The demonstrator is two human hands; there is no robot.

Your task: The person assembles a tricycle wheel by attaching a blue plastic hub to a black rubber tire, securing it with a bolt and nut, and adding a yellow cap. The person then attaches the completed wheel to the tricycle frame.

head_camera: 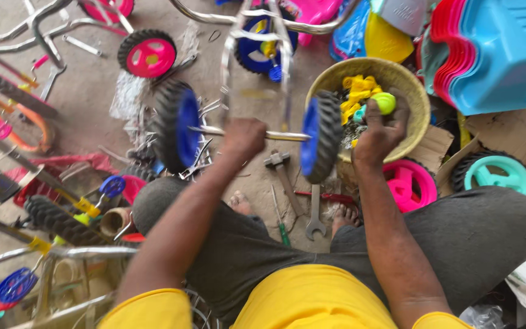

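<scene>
Head view: left hand point(243, 139) grip closed round the axle point(278, 135); right hand point(380, 131) grip pinching a green cap point(385, 102) over the basket point(420, 100).

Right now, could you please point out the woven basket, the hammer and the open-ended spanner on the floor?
Woven basket point(420, 97): head view, on its bare right rim.
Hammer point(277, 160): head view, on its metal head.
Open-ended spanner point(315, 228): head view, on its forked lower end.

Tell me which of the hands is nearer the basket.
Right. The right hand is over the basket, holding a green cap. The left hand grips the axle, away from it.
</scene>
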